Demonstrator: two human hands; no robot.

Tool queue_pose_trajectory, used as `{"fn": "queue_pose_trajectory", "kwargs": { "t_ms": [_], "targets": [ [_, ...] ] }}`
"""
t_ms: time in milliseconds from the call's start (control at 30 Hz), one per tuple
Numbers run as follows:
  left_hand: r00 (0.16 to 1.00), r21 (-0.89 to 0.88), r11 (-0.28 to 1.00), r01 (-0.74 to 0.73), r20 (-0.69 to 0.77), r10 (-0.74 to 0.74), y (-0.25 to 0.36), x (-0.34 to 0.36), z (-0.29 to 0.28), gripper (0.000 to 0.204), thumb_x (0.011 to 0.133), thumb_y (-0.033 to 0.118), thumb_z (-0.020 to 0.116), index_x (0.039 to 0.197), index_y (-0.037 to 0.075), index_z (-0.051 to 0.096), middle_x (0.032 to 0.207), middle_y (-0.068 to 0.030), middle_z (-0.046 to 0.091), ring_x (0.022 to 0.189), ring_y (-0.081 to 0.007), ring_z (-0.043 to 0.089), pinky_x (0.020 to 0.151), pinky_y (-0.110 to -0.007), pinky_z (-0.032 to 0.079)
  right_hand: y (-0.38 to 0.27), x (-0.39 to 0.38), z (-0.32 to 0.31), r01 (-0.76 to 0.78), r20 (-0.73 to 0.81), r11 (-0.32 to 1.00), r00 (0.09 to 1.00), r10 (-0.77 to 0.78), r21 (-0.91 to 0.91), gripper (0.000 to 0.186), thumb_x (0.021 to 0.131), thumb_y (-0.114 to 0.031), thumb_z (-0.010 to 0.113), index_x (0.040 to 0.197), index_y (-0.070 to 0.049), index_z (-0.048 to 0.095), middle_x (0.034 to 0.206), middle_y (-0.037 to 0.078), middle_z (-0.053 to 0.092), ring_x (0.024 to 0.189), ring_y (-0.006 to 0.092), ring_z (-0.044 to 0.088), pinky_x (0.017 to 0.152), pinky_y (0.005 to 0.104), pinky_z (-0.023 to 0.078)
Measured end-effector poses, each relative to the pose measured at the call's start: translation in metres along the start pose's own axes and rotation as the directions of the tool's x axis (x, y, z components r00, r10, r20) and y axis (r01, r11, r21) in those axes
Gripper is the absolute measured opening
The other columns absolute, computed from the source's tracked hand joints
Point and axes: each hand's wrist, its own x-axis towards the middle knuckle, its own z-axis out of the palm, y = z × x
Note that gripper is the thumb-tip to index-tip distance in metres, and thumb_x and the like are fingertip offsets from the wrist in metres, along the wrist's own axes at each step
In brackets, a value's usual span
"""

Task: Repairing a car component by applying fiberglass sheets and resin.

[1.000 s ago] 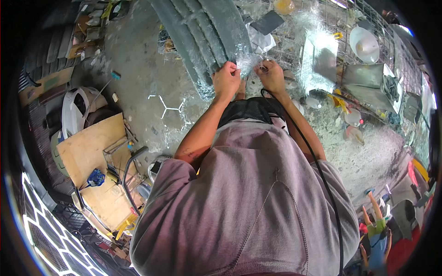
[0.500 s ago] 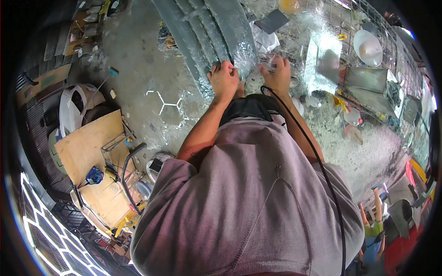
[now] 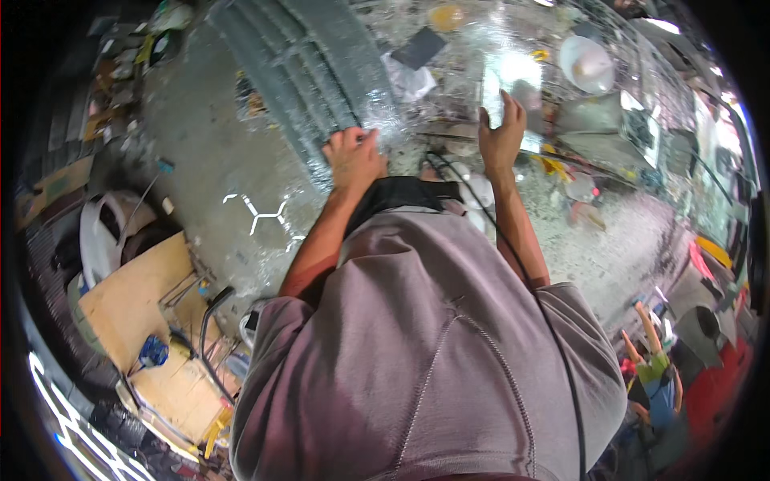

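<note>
A long grey ribbed panel (image 3: 301,76) with shiny clear film over it stretches away from my body on the left. My left hand (image 3: 354,159) is at its near end, fingers bent and closed over the edge; the thumb is mostly hidden. Apart from the panel, my right hand (image 3: 503,140) is raised to the right, thumb and fingers spread with nothing visible in them. Behind that hand lies a bright reflective sheet (image 3: 491,94). A black cable (image 3: 525,276) runs across my right forearm and down over my shirt.
Left of me stand a plywood board (image 3: 136,293) and a white curved part (image 3: 100,240). Beyond my right hand are a white cone-shaped piece (image 3: 585,64), a dark flat pad (image 3: 419,49) and grey box-like panels (image 3: 589,120). Another person (image 3: 659,377) is at the lower right.
My right hand has moved away from the panel's end, rightward, and its fingers have spread. My left hand stays at the panel. The whole view has shifted with my head.
</note>
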Motion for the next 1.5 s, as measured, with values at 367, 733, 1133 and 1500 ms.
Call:
{"fn": "queue_pose_trajectory", "kwargs": {
  "t_ms": [367,733,1133,1500],
  "targets": [
    [0.977,-0.385,0.922,0.045,-0.177,-0.122,0.014,0.046,-0.01,0.02,0.089,0.023,0.066,0.107,0.016,0.072,0.08,-0.0016,0.07,0.077,-0.0196,0.065,0.09,-0.038,0.04,0.099,0.024,-0.01,-0.275,0.196,0.659,0.813,0.548,-0.7,0.063,0.066,-0.061,0.079,0.105,-0.012,0.074,0.108,0.019,0.07,0.097,0.0379,0.067,0.084,0.0508,0.051],
    [0.701,-0.674,0.665,0.321,-0.303,-0.645,-0.066,0.033,-0.048,0.017,0.089,0.016,0.069,0.103,0.005,0.07,0.088,-0.0055,0.071,0.077,-0.0138,0.064,0.072,-0.029,0.052,0.091,0.042,-0.037,-0.156,0.153,0.911,0.961,0.229,-0.381,0.055,0.074,-0.029,0.08,0.121,-0.005,0.064,0.098,0.016,0.068,0.092,0.0349,0.066,0.077,0.0443,0.051],
    [0.789,-0.789,-0.081,0.609,0.593,0.159,0.087,0.121,-0.046,0.061,0.092,0.049,0.065,0.132,0.004,0.055,0.123,-0.0098,0.064,0.105,-0.0168,0.062,0.087,-0.031,0.049,-0.022,0.085,-0.131,-0.477,0.285,0.639,0.878,0.385,0.603,0.036,0.086,-0.007,0.075,0.12,-0.005,0.064,0.069,-0.011,0.033,0.062,0.0019,0.027,0.057,0.0195,0.023],
    [0.776,-0.741,-0.466,0.484,0.609,-0.165,0.134,0.179,-0.035,0.059,0.092,0.035,0.069,0.134,-0.001,0.047,0.138,-0.0144,0.051,0.127,-0.0263,0.047,0.105,-0.045,0.04,-0.058,0.044,-0.075,-0.568,0.464,0.583,0.82,0.336,0.581,0.02,0.088,-0.014,0.074,0.1,-0.001,0.065,0.075,-0.004,0.056,0.064,0.0045,0.049,0.059,0.0225,0.045]
  ]
}}
